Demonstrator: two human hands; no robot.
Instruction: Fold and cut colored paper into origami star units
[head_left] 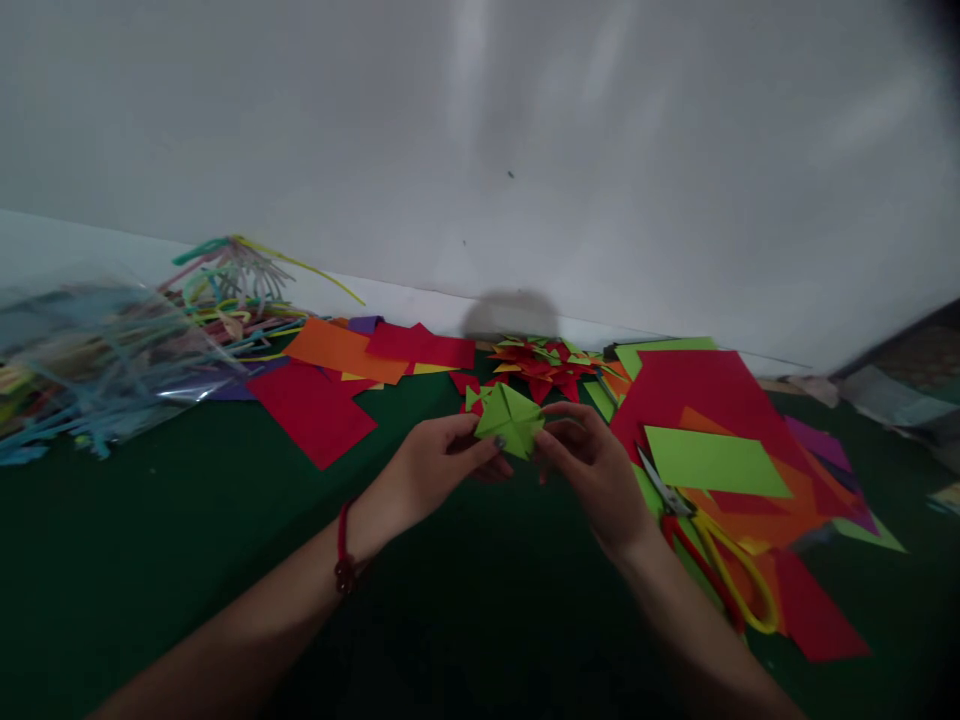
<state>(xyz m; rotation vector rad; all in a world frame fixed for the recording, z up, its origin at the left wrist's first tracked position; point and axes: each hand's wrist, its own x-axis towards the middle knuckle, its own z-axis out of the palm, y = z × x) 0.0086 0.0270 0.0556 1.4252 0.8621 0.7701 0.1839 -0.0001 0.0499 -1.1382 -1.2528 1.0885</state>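
Left hand (431, 468) and right hand (594, 468) pinch folded green paper (511, 420), each grip closed on an edge; scissors (679, 503) lie nearby on coloured sheets (694, 390).

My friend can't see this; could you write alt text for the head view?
A person's left hand and right hand hold folded green paper over a dark green surface. Folded paper shapes lie behind; scissors and coloured sheets are right, a clear bag left.
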